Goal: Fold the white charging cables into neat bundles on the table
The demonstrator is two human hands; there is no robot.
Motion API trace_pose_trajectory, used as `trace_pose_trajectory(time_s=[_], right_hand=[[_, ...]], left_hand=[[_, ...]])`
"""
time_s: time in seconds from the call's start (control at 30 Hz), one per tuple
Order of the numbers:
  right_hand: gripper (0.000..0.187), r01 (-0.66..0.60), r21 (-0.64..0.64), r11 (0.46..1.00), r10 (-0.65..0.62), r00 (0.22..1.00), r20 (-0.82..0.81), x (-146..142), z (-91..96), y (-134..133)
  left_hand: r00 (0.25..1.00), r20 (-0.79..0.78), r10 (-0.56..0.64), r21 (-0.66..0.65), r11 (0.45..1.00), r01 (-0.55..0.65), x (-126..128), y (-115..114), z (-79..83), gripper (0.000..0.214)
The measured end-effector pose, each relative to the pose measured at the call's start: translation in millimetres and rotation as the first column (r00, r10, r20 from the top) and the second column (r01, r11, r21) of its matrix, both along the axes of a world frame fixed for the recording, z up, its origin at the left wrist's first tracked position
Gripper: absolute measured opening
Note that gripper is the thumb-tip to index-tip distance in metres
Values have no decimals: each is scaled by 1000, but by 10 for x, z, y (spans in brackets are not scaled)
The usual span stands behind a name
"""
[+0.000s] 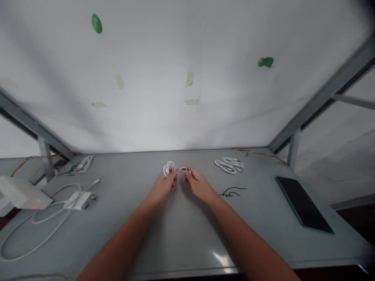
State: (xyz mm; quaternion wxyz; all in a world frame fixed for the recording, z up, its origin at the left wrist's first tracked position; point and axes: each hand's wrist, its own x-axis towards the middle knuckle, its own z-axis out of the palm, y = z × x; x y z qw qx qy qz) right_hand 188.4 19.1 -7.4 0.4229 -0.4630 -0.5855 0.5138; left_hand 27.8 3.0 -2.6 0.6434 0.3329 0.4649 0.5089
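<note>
Forearms extend, left hand and right hand pinching a white cable loop.

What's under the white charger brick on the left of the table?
White cable loops run in to the charger brick on the grey table. The patch of table directly beneath the brick is covered, so whatever lies there can't be seen.

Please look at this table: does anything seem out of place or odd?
Yes: a thin, squiggly black wire lies loose on the grey metal table, right of the hands holding a coiled white cable. It connects to nothing visible, so it looks like a stray scrap.
</note>
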Motion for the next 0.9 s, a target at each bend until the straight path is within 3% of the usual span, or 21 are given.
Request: trace_pose_trajectory(time_s=[0.17,0.33,0.53,0.67,0.8,0.9], right_hand=[[41,132,-16,991,-133,989,-65,24,-78,97],[48,228,-196,954,-271,933,-237,1,-82,102],[48,163,-245,956,-222,946,-236,-50,58,-1],[44,146,-171,974,-176,968,-177,-50,116,-35],[38,157,-120,980,-174,973,-152,-9,104,-19],[35,129,-165,978,-167,958,-235,42,115,0]], left_hand=[[998,53,-41,-77,996,45,-46,49,58,53],[976,171,-135,-72,986,149,-78,47,100,67],[966,85,-245,16,970,244,7,-9,59,57],[957,-14,-290,30,957,290,53,-52,47,57],[964,-46,-262,6,965,263,53,-77,92,54],[975,-21,-223,-8,975,223,3,-55,128,51]])
